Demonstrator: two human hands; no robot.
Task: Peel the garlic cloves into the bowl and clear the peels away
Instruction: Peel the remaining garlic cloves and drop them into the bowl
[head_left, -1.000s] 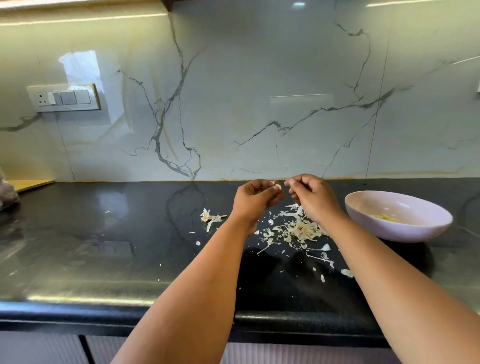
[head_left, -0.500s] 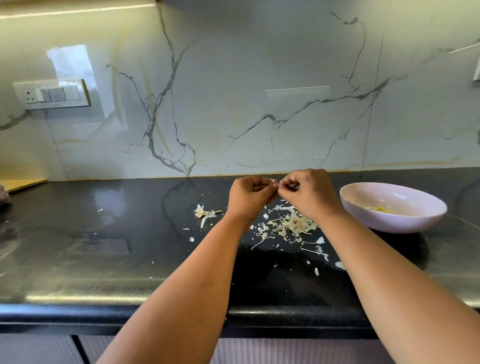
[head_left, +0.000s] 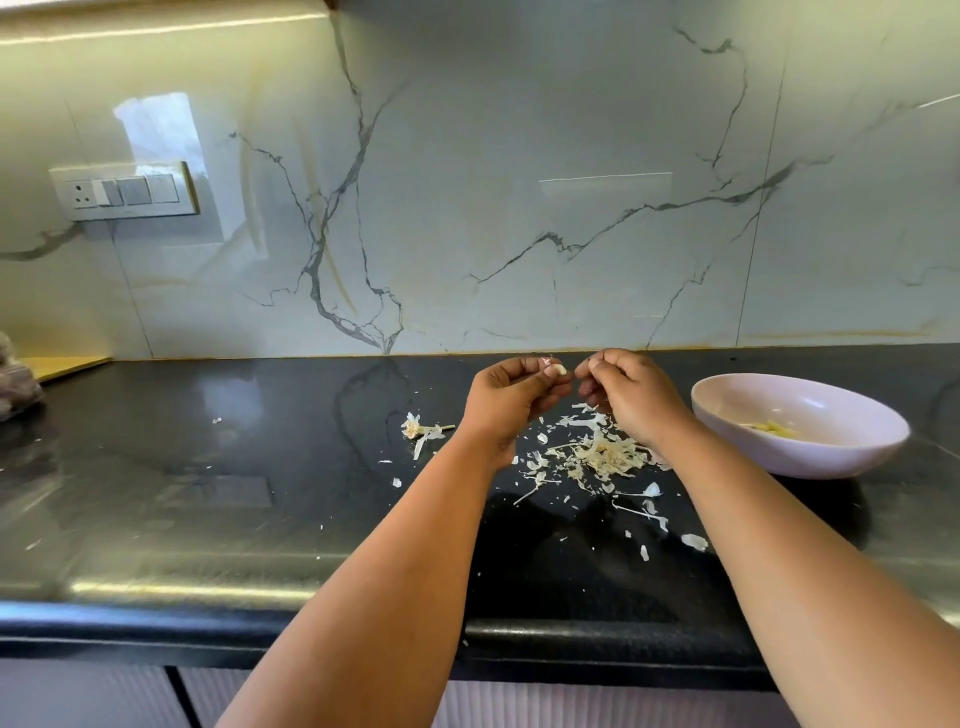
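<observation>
Holding a pale garlic clove (head_left: 558, 369) pinched in the left hand (head_left: 511, 397) above the black worktop (head_left: 208, 467), right hand (head_left: 626, 395) curled just beside it, contents unclear, bowl (head_left: 841, 457) lying rightward, nearer the right hand, peels (head_left: 602, 457) below.

Home kitchen: black countertop (head_left: 208, 493), marble backsplash (head_left: 519, 182), wall switchboard (head_left: 124, 191).

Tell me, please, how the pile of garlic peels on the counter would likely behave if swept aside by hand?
The peels look thin and papery, so probably very light and floppy. Already scattered as flakes across the glossy counter, they would likely slide, flutter and leave strays.
</observation>
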